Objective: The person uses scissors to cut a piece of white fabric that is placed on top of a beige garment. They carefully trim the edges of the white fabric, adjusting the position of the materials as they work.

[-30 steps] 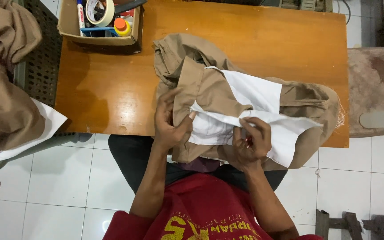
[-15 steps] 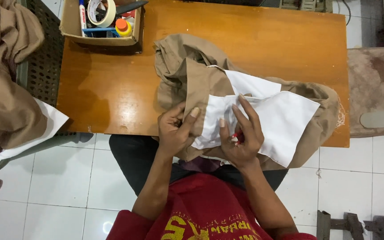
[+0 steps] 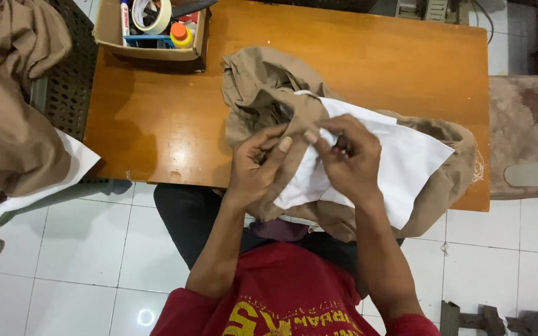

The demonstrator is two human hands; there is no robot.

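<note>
A crumpled tan garment (image 3: 263, 87) with a white lining piece (image 3: 406, 155) lies on the front part of the wooden table (image 3: 356, 50). My left hand (image 3: 253, 168) pinches a tan fold at the lining's left edge. My right hand (image 3: 347, 162) grips the white lining beside it, fingertips nearly touching those of the left. Something small and dark shows between the right fingers; I cannot tell what it is. The cloth's lower edge hangs over the table's front onto my lap.
A cardboard box (image 3: 151, 50) with a tape roll, a small orange-capped bottle and pens stands at the table's back left. More tan cloth (image 3: 7, 118) is heaped over a dark mesh surface on the left. White floor tiles lie below. A stained pad (image 3: 530, 124) sits right.
Both hands have risen from the table's front edge toward the middle of the cloth and come closer together. The white lining has been spread out flatter.
</note>
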